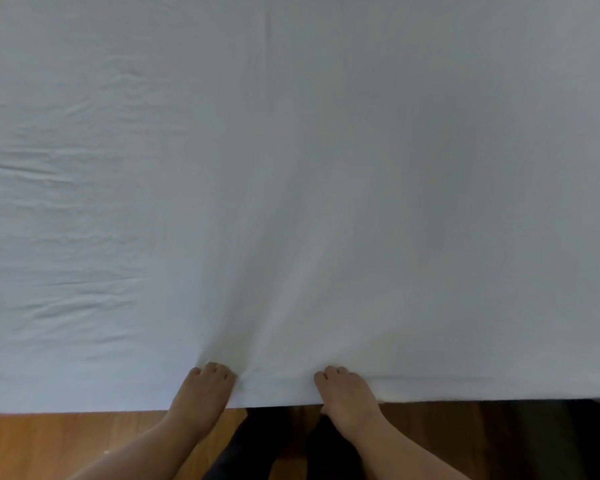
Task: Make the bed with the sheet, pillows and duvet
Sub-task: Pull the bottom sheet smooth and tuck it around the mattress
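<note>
Both hands, left [201, 393] and right [347, 393], apparently gripping sheet [291, 168] hem at bed edge. Pull evenly toward self; flatten left-side wrinkles.

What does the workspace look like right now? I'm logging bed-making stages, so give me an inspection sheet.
Surface: bed covered by a white sheet that fills most of the view.
Job's things: sheet mostly smooth on the right, wrinkled on the left; its near edge hangs just over the bedside. No pillows or duvet seen.
Clutter: nothing seen.
Grippers: left hand and right hand both grip the sheet's near edge with curled fingers, and creases fan out from them.
Cables: nothing seen.
Surroundings: wooden floor below the bed edge; the person's dark-clothed legs between the arms.
</note>
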Available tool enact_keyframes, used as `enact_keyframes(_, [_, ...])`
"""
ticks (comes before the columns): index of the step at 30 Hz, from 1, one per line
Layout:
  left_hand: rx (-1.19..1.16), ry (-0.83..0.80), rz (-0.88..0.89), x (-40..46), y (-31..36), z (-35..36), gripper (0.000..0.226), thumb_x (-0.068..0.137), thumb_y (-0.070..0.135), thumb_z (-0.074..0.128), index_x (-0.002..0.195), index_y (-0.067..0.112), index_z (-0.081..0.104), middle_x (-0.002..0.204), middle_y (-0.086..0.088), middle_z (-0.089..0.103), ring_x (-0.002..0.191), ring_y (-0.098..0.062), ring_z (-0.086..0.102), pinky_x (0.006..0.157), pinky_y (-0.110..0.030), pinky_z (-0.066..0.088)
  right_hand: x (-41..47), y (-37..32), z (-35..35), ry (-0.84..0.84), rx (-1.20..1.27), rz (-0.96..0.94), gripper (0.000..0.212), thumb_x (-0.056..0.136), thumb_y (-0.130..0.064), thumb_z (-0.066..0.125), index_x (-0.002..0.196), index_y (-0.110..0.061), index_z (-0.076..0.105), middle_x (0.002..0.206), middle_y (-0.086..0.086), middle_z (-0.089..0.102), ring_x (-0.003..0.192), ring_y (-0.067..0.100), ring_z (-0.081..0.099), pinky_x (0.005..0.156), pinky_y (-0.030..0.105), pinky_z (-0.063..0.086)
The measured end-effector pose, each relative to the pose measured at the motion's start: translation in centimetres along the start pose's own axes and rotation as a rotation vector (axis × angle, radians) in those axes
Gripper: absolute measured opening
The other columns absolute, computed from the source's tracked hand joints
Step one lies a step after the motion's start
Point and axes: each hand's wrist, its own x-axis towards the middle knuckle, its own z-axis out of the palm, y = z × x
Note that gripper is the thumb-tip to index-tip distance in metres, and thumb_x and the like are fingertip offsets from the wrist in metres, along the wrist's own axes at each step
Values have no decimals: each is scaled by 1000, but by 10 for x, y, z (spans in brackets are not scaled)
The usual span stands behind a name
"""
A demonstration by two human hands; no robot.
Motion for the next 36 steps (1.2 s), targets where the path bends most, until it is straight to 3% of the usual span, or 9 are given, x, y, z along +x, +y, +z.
enact_keyframes(6, [-17, 4, -15, -9, -3, 9, 52, 25, 6, 88, 71, 22, 71, 64, 1, 65, 52, -14, 61, 41, -27, 48, 14, -24, 15, 153, 31, -19, 45, 29, -19, 91, 63, -22, 63, 58, -4, 55, 48, 14, 54, 39, 26, 43])
enact_keyframes(13, [-6, -61, 13, -6, -14, 7, 46, 25, 19, 91, 63, 29, 68, 58, 10, 62, 50, -8, 62, 44, -20, 50, 12, -17, 22, 125, 97, -48, 47, 21, -16, 91, 46, -27, 52, 49, -8, 49, 41, 7, 49, 37, 19, 35])
enact_keyframes(15, [-30, -81, 42, -9, -17, -4, 34, 52, 22, 88, 82, 27, 72, 79, 6, 70, 72, -13, 69, 62, -25, 56, 13, -19, 20, 135, 97, -49, 47, 21, -16, 91, 44, -27, 52, 48, -8, 49, 40, 7, 48, 37, 18, 35])
enact_keyframes(17, [-64, -115, 66, -11, -19, -7, 27, 85, 14, 62, 111, 17, 65, 112, -4, 66, 106, -23, 62, 89, -34, 50, 15, -21, 21, 144, 107, -52, 46, 22, -16, 92, 44, -27, 53, 48, -7, 49, 40, 7, 49, 38, 18, 36])
enact_keyframes(23, [-83, -138, 141, -15, -24, 8, 28, 92, 9, 49, 118, 13, 58, 125, -6, 57, 118, -22, 52, 102, -30, 40, 4, -34, 29, 157, 103, 15, 47, 17, -17, 93, 40, -23, 52, 44, -2, 48, 39, 7, 49, 40, 16, 38])
enact_keyframes(25, [-65, -84, 155, -16, -26, 6, 23, 91, 11, 53, 112, 15, 61, 118, -4, 61, 112, -21, 57, 96, -31, 44, 7, -36, 30, 172, 102, 43, 49, 14, -14, 93, 38, -23, 51, 42, -3, 46, 36, 8, 47, 37, 16, 37])
enact_keyframes(27, [-95, -34, 148, -18, -28, -3, 16, 77, 13, 69, 90, 20, 64, 92, 0, 66, 89, -19, 65, 74, -28, 53, 12, -40, 28, 183, 107, 73, 51, 9, -11, 92, 36, -22, 50, 40, -3, 45, 33, 11, 46, 34, 17, 37])
enact_keyframes(30, [-77, -4, 79, -24, -38, 4, 37, 51, 17, 87, 81, 25, 66, 74, 7, 63, 65, -13, 62, 52, -23, 51, 13, -53, 23, 177, 93, 123, 49, 13, -7, 91, 39, -19, 51, 40, -1, 44, 34, 15, 45, 34, 20, 36])
enact_keyframes(36, [-33, 64, -126, -57, -101, 33, 51, 36, 8, 88, 84, 19, 71, 76, 1, 66, 64, -20, 61, 52, -31, 47, 34, -107, 12, 167, 13, 44, 44, 38, -11, 90, 76, -16, 68, 64, 1, 58, 52, 17, 55, 42, 29, 44])
